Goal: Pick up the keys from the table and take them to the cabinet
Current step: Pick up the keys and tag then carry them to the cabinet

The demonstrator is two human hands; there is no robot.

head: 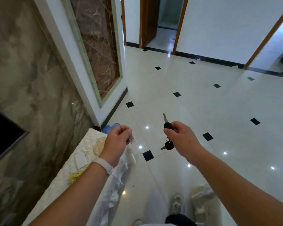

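Observation:
My right hand (180, 137) is closed on a bunch of keys (167, 125) held over the floor. One black-headed key points up from my fingers, and a second black-headed key hangs below on a ring. My left hand (117, 142) pinches a small clear, whitish tag-like item (132, 139), above the end of a table (59, 181) covered with a white lace cloth. No cabinet is clearly visible.
A glass dish (98, 146) and a white card (80, 159) lie on the table. A marbled wall and dark screen (3, 136) stand to the left. White tiled floor (203, 95) with black insets spreads ahead toward wood-framed doorways (160, 22). My shoes (176, 204) show below.

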